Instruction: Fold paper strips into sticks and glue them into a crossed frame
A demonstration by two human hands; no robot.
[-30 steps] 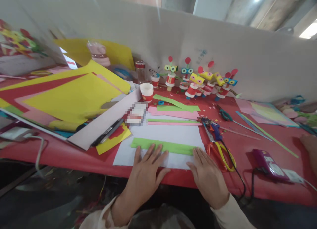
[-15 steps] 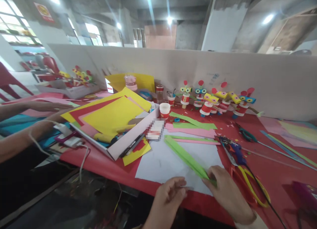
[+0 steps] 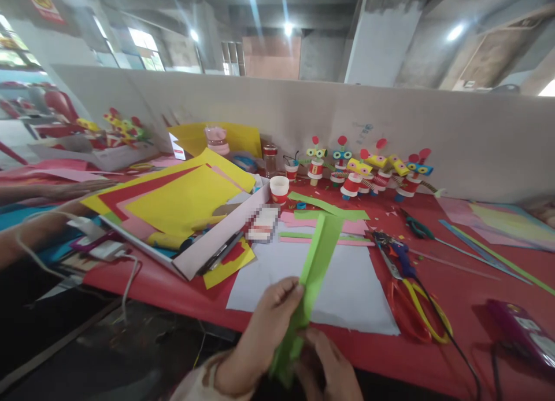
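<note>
A long green paper strip (image 3: 318,256), creased along its length, stands tilted up in front of me over the white sheet (image 3: 347,294). My left hand (image 3: 264,317) is closed on the strip's left edge, thumb on the face turned to me. At the strip's lower end is my right hand (image 3: 332,366), its fingers curled against the paper and partly blurred. Behind the strip lie flat green (image 3: 353,213) and pink paper strips (image 3: 295,219). Right of the white sheet are scissors with yellow and red handles (image 3: 427,317) and a blue glue gun (image 3: 403,259).
A white box (image 3: 225,230) heaped with coloured paper stands left. Several paper-cup figures (image 3: 353,184) line the back beside a white-red cup (image 3: 279,190). Pliers (image 3: 418,224) and a purple device (image 3: 522,334) lie right. Another person's arm (image 3: 47,233) rests at far left.
The green strip has been raised from the white sheet and turned more upright. My left hand, empty before, has taken hold of it. My right hand has moved left to its lower end.
</note>
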